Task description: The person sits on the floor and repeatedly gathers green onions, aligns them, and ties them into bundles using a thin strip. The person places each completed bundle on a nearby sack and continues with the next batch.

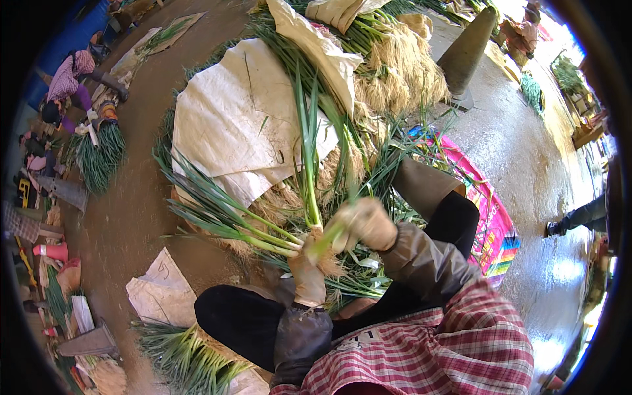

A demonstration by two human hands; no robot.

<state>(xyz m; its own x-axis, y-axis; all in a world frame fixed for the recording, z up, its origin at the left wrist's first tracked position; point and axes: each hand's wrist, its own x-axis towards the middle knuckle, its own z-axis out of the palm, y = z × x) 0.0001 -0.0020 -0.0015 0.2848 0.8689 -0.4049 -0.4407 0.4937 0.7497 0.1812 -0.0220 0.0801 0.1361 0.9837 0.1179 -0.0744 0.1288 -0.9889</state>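
Note:
My left hand (pixel 306 279), in a soiled tan glove, grips several spring onions (pixel 276 242) near their white root ends, their green leaves fanning up and to the left. Just to its right, my right hand (pixel 368 224), gloved alike, is blurred and closed around a blurred green onion stalk (pixel 327 242). Pale stringy roots (pixel 332 265) hang beside my left hand. In front of me, a cream cloth sheet (pixel 242 113) covers part of a heap of spring onions whose roots (pixel 279 202) show at its near edge. Loose green leaves (pixel 363 276) lie below my hands.
Large rooty onion bundles (pixel 395 64) stand at the top beside a dirty traffic cone (pixel 469 49). A pink printed sack (pixel 484 207) lies at my right knee. Onions (pixel 192 350) rest at lower left. Another person (pixel 74 74) bends over bundles at left; a leg (pixel 577 217) shows at right.

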